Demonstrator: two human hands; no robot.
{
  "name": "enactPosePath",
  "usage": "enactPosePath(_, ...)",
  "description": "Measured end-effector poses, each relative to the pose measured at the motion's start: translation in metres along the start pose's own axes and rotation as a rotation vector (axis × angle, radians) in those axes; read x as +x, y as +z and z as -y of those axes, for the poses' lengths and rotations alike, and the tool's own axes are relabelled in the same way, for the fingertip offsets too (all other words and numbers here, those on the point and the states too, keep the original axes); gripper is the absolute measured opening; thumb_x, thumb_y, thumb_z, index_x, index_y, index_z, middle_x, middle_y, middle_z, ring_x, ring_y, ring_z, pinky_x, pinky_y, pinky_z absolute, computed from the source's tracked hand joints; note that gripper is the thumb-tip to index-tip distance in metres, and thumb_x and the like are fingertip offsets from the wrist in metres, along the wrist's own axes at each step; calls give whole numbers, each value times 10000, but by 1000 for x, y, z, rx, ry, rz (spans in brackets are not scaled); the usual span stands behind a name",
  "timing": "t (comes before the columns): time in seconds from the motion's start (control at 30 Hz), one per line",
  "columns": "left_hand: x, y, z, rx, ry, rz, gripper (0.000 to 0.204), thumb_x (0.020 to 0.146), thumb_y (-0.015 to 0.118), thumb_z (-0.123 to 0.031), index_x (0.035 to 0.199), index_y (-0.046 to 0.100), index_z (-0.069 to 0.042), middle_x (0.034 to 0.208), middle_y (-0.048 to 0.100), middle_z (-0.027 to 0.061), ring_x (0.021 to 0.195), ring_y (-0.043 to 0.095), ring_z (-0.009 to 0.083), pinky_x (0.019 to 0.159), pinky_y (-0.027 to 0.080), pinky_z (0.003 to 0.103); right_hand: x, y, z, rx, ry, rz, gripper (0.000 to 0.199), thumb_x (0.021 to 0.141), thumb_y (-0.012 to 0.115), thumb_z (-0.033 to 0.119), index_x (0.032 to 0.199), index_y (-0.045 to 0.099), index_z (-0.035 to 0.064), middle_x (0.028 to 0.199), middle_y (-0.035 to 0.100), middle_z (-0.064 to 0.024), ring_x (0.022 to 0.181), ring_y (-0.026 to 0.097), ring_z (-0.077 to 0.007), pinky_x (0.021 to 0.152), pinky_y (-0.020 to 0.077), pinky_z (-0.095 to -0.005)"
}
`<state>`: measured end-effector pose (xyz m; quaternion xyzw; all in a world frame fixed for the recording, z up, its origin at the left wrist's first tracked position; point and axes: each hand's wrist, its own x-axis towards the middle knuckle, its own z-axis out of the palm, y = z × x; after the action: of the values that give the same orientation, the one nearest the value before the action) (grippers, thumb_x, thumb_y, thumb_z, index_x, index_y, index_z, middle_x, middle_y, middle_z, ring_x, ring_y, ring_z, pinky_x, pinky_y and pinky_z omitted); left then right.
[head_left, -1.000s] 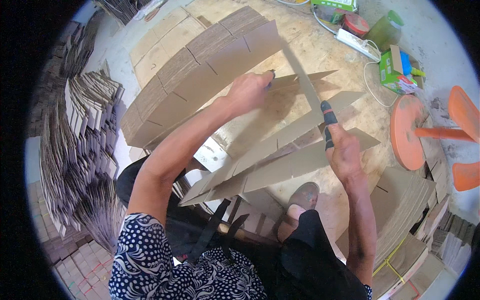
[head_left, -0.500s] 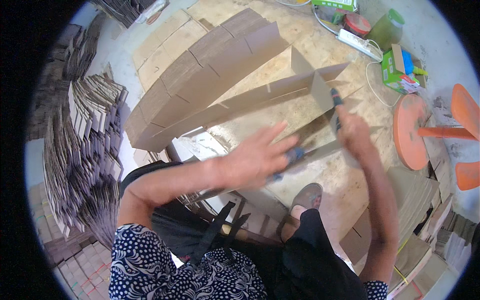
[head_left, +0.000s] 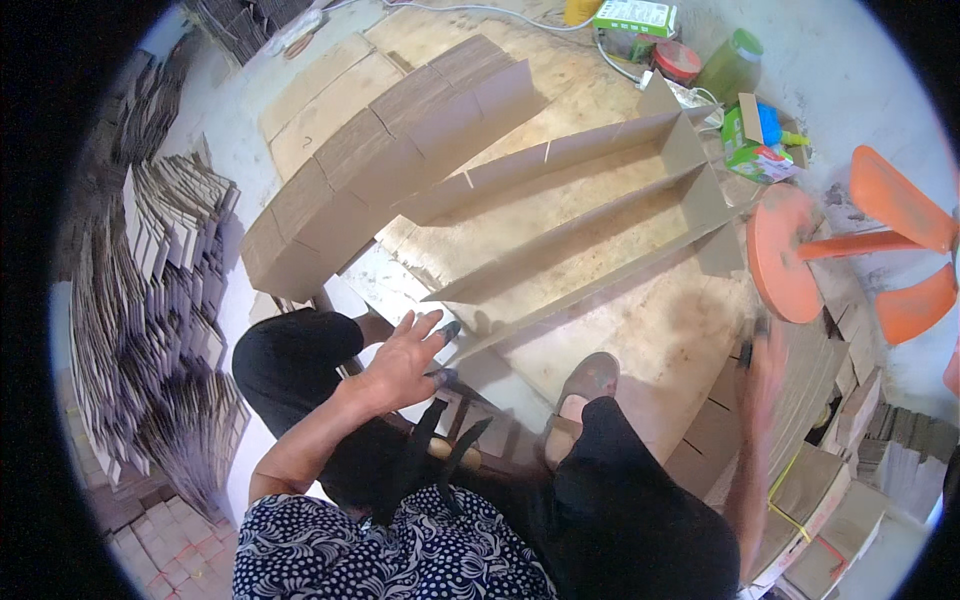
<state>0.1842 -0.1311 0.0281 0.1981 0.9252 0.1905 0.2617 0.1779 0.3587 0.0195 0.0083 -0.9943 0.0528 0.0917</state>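
Observation:
Three long cardboard strips (head_left: 560,247) stand on edge in front of me, side by side. A short cardboard cross piece (head_left: 705,200) joins them at their far right end. My left hand (head_left: 400,368) is beside the near left ends of the strips, its fingers apart and nothing visible in it. Dark covers wrap its thumb and a fingertip. My right hand (head_left: 762,365), also with a dark finger cover, is over a stack of flat cardboard pieces (head_left: 805,400) at the right; blur hides its grip.
A curved row of slotted cardboard strips (head_left: 350,165) stands at the left on the wooden board (head_left: 640,330). Beyond lie bundled cardboard pieces (head_left: 150,320). An orange fan (head_left: 785,250), a small green box (head_left: 755,150) and a green jar (head_left: 730,65) stand at the right and back.
My right hand has left the cross piece and moved down right to the cardboard stack. My left hand has drawn back toward my knee. The joined strips sit farther right and spread apart.

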Motion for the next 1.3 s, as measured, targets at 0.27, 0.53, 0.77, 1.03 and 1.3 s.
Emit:
enactPosePath(0.27,20,45,-16,-91,93,-182,205,712,549,20,901,471,6,897,562,213,795,586,420,672,487,486,-243,53,-62,219,587,-227,579,763,639,-6,1305,436,-6,1288,463,-244,1177,455,-389,993,376,-452)
enactPosePath(0.53,23,48,-37,-88,121,-349,173,668,511,43,835,493,4,805,584,205,751,600,407,652,493,465,-219,25,-73,605,994,-342,560,790,643,13,1310,434,-2,1202,519,-193,1093,498,-280,918,419,-379)
enactPosePath(0.77,17,61,-33,-68,85,-384,211,647,539,26,849,485,4,799,591,213,745,608,401,630,491,468,-124,-31,9,1288,946,-433,543,815,646,29,1313,432,2,1127,568,-150,1020,535,-185,852,456,-315)
enactPosePath(1.03,41,62,-48,-125,116,-539,160,712,563,-7,854,493,-27,668,597,200,633,612,392,544,479,465,-1,-51,159,660,-155,18,566,838,605,0,1361,388,30,1133,582,-254,986,609,-292,819,474,-346)
enactPosePath(1.3,56,57,-60,-201,140,-544,163,694,566,2,846,511,-18,689,603,216,638,608,396,567,486,469,45,-21,173,752,-401,19,650,784,542,-84,1387,367,87,929,625,-229,822,629,-359,695,493,-372)
